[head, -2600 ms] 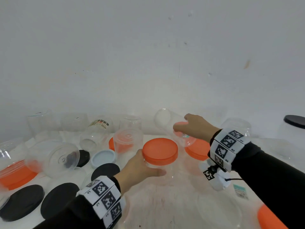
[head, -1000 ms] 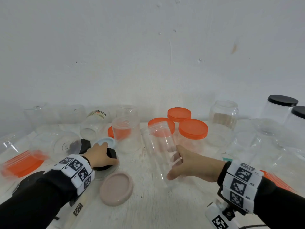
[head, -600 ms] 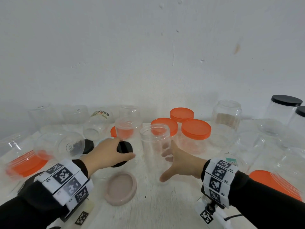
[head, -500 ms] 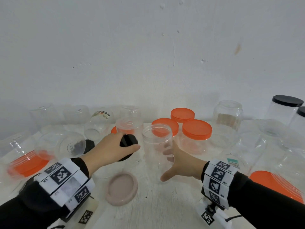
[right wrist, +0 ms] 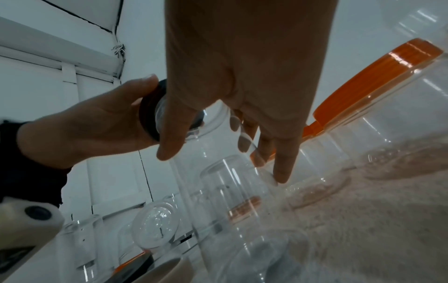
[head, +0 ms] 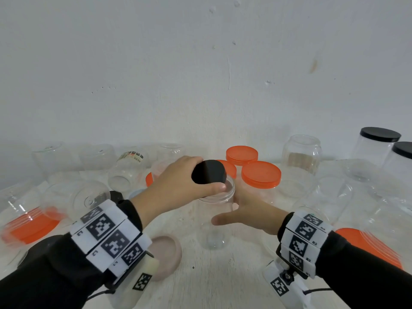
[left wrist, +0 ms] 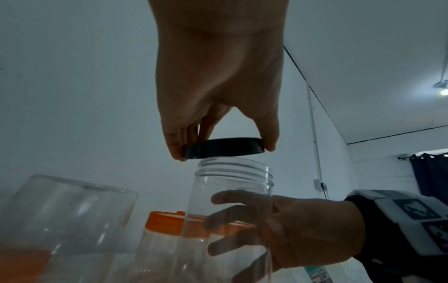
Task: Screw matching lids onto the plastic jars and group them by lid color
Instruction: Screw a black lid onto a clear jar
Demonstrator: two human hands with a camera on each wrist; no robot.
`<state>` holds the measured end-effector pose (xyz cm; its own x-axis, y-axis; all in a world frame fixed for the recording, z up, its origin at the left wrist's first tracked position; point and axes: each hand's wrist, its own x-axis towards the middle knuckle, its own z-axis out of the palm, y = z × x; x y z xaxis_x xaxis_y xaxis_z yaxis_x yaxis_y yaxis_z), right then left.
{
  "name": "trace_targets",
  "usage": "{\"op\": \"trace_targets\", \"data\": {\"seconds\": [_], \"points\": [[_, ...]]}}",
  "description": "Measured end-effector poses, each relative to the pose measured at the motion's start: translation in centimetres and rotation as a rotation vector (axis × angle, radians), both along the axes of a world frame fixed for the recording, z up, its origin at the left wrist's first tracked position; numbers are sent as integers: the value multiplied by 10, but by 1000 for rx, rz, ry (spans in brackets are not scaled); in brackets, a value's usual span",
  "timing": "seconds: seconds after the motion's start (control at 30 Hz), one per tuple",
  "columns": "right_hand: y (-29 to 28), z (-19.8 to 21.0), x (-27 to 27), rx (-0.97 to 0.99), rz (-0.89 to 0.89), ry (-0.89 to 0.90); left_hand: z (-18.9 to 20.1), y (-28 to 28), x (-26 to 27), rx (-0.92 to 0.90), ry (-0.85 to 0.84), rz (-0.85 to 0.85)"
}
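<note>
Two hands share one job. The right hand (head: 247,214) wraps the wall of the clear jar (head: 215,221), thumb toward the person and the other fingers (left wrist: 232,212) curled round the far side, seen through the plastic in the left wrist view. That grip appears meant to keep the tall, light jar upright on the tabletop (head: 223,282) and stop it turning once the lid bites the thread. It sits low on the jar, leaving the threaded neck clear.

The left hand (head: 178,186) comes in from above, wrist raised, pinching the black lid (head: 209,174) by its rim between thumb and fingertips. In the left wrist view the lid hangs just over the open mouth, slightly tilted, with a thin gap still showing, so it is not yet seated. Holding it by the edge leaves the underside free to drop over the neck.

Three orange-lidded jars (head: 260,175) stand together just behind, and two black-lidded jars (head: 379,143) stand well apart at the far right, most likely where this jar belongs once closed. A pinkish lid (head: 166,255) lies loose near the left wrist.
</note>
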<state>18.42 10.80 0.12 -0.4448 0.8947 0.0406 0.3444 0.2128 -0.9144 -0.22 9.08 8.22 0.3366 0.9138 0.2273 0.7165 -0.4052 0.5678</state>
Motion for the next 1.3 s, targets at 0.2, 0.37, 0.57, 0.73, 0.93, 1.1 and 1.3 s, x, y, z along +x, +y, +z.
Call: {"op": "trace_targets", "data": {"seconds": [0.2, 0.37, 0.57, 0.73, 0.93, 1.1, 1.3], "points": [[0, -2, 0, 17, 27, 9, -3, 9, 15, 3, 59, -38], [0, -4, 1, -12, 33, 21, -10, 11, 16, -25, 78, -31], [-1, -4, 1, -25, 49, 24, -16, 11, 14, -14, 98, 1], [-1, -3, 2, -47, 44, 25, -20, 12, 14, -10, 89, 19], [-3, 0, 3, -42, 45, -4, -25, 12, 11, -38, 6, 6], [-6, 11, 15, -73, 18, -59, -36, 7, -3, -206, -239, -44], [-4, 63, 27, -17, 42, -141, -63, 3, -14, -348, -367, -71]]}}
